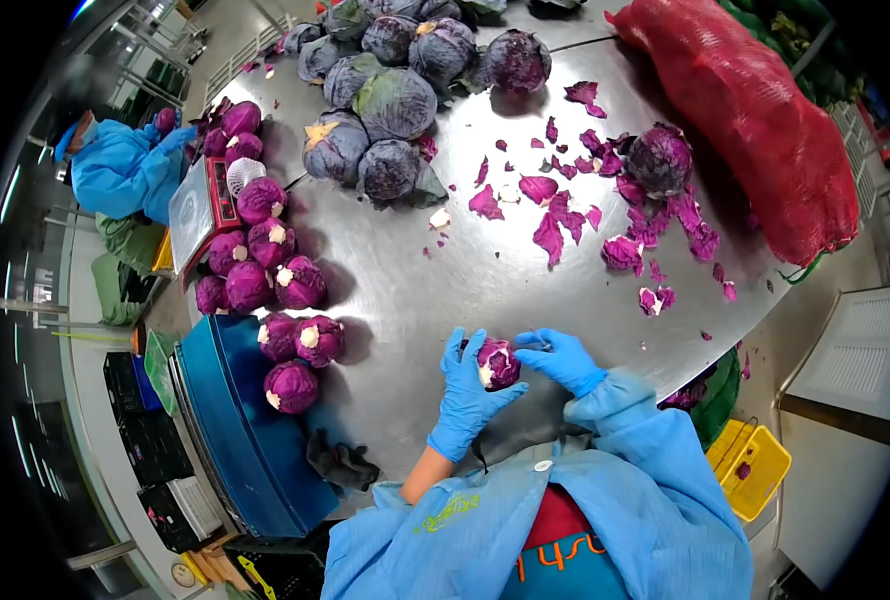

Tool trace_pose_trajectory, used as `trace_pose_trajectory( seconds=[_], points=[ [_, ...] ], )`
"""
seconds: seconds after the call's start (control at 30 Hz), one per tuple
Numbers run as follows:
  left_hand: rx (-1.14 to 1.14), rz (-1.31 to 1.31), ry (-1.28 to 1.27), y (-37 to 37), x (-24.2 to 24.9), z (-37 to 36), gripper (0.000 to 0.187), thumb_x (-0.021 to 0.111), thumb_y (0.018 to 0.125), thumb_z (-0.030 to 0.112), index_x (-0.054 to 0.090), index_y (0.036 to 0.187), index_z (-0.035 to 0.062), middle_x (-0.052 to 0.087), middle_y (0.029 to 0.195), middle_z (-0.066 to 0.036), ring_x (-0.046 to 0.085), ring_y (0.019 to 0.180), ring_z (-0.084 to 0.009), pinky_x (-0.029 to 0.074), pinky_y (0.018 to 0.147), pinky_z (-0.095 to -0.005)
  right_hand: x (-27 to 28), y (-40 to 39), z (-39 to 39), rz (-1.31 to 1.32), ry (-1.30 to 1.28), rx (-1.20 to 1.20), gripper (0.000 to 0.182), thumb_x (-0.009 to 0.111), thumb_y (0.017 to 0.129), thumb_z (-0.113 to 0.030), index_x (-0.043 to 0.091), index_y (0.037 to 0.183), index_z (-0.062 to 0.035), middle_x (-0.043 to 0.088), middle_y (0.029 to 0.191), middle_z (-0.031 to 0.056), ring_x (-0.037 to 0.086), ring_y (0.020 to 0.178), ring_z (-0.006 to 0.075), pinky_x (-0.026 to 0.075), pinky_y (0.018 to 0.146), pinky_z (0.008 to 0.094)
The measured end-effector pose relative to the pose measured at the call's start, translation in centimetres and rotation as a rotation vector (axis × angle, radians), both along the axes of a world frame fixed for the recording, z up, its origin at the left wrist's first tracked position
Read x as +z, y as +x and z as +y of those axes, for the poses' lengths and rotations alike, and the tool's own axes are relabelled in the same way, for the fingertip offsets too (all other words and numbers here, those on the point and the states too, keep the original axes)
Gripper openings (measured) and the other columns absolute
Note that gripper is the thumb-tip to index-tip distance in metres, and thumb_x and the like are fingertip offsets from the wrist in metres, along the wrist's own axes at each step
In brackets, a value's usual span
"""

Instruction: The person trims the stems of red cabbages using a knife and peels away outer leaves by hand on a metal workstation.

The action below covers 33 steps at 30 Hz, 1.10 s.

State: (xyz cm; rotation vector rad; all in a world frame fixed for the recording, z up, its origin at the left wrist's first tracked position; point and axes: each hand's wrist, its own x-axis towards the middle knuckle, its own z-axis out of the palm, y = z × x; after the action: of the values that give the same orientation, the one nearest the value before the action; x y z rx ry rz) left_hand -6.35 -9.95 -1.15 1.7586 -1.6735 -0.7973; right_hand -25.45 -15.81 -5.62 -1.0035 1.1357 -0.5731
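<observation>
A small peeled red cabbage (pixel 498 366) with pale cut patches is held just above the steel table, near its front edge. My left hand (pixel 468 392), in a blue glove, wraps its fingers and thumb around the cabbage's left side and underside. On the other side, my right hand (pixel 562 362), gloved too, has its fingers bent and drawn together close to the cabbage. Whatever those fingers hold, if anything, cannot be made out. Trimmed red cabbages (pixel 300 283) are grouped to the left, several with white cut stems.
Unpeeled cabbages (pixel 395 103) are piled at the back of the steel table (pixel 405 270). Loose purple leaves (pixel 550 235) surround another cabbage (pixel 659 160) at right, beside a full red mesh sack (pixel 755 130). Left are a scale (pixel 197 215), a blue bin (pixel 240 400) and a co-worker (pixel 125 168).
</observation>
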Motion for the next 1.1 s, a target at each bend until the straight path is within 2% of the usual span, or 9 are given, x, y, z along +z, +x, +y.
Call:
trace_pose_trajectory(
  seconds=[0.3,0.57,0.6,0.63,0.67,0.93,1.03,1.07,1.1],
  points=[
    [-0.109,-0.137,-0.069,-0.4,-0.1,-1.5,0.095,0.087,0.059,0.037,0.042,0.138,0.0079,0.041,0.138,-0.022,0.039,0.127,-0.0389,0.031,0.108,-0.0480,0.4,0.9,-3.4,0.045,0.301,0.221,0.045,0.078,0.077,-0.034,0.063,0.106,-0.0035,0.061,0.082,0.0041,0.049,0.057,0.0082,0.035,0.042,0.0221],
    [-0.157,-0.131,-0.080,-0.4,0.7,-1.9,0.089,0.086,0.060,0.035,0.046,0.135,0.0067,0.048,0.133,-0.020,0.043,0.124,-0.0386,0.033,0.107,-0.0477,-3.2,-0.1,-3.2,-0.005,0.192,0.253,0.037,0.073,0.082,-0.033,0.067,0.107,-0.0054,0.063,0.080,0.0050,0.051,0.059,0.0089,0.041,0.046,0.0231],
    [-0.185,-0.101,-0.082,-0.8,0.9,-2.0,0.088,0.085,0.060,0.034,0.047,0.134,0.0064,0.049,0.133,-0.020,0.044,0.124,-0.0388,0.034,0.106,-0.0477,2.4,0.3,-4.1,0.108,0.254,0.371,0.035,0.071,0.085,-0.025,0.066,0.112,-0.0020,0.068,0.097,0.0103,0.063,0.088,0.0146,0.052,0.081,0.0310],
    [-0.174,-0.079,-0.071,-0.9,1.0,-1.8,0.087,0.086,0.060,0.034,0.048,0.133,0.0054,0.050,0.131,-0.020,0.045,0.123,-0.0385,0.034,0.106,-0.0482,0.1,0.3,-3.3,0.046,0.123,0.374,0.034,0.069,0.086,-0.026,0.066,0.112,-0.0035,0.069,0.097,0.0105,0.064,0.090,0.0166,0.053,0.083,0.0329],
    [-0.182,-0.051,-0.061,-0.7,0.9,-1.5,0.086,0.086,0.059,0.033,0.048,0.132,0.0043,0.051,0.130,-0.019,0.045,0.122,-0.0382,0.034,0.105,-0.0488,-0.8,0.2,-3.2,0.128,-0.157,0.432,0.035,0.068,0.086,-0.030,0.067,0.111,-0.0062,0.069,0.098,0.0103,0.064,0.088,0.0173,0.053,0.082,0.0332],
    [-0.246,-0.131,-0.201,1.1,-4.7,-2.2,0.086,0.084,0.052,0.025,0.049,0.127,0.0006,0.055,0.124,-0.019,0.050,0.117,-0.0382,0.037,0.102,-0.0469,-2.5,2.4,-4.0,0.372,-0.490,0.515,0.037,0.067,0.075,-0.036,0.068,0.091,-0.0029,0.066,0.085,0.0219,0.063,0.080,0.0396,0.049,0.070,0.0475],
    [-0.347,-0.128,-0.248,1.5,-5.0,-2.4,0.092,0.085,0.051,0.017,0.045,0.132,0.0003,0.048,0.133,-0.019,0.049,0.118,-0.0376,0.036,0.104,-0.0475,-1.7,2.4,-3.1,0.424,-0.566,0.453,0.037,0.066,0.074,-0.039,0.070,0.085,-0.0032,0.067,0.082,0.0226,0.064,0.074,0.0394,0.050,0.067,0.0492],
    [-0.386,-0.226,-0.172,-3.1,6.8,-2.6,0.046,0.078,0.073,0.017,0.061,0.111,-0.0031,0.064,0.104,-0.017,0.061,0.098,-0.0287,0.050,0.084,-0.0391,-2.3,2.4,-2.9,0.391,-0.558,0.438,0.037,0.065,0.074,-0.039,0.071,0.084,-0.0034,0.067,0.081,0.0223,0.064,0.074,0.0395,0.050,0.066,0.0492],
    [-0.368,-0.218,-0.160,-2.9,5.8,-2.3,0.051,0.081,0.071,0.018,0.059,0.112,-0.0015,0.061,0.106,-0.018,0.058,0.102,-0.0309,0.049,0.087,-0.0420,-2.5,2.4,-2.7,0.417,-0.558,0.444,0.035,0.065,0.074,-0.038,0.069,0.084,-0.0046,0.066,0.080,0.0214,0.064,0.076,0.0398,0.049,0.066,0.0492]
  ],
)
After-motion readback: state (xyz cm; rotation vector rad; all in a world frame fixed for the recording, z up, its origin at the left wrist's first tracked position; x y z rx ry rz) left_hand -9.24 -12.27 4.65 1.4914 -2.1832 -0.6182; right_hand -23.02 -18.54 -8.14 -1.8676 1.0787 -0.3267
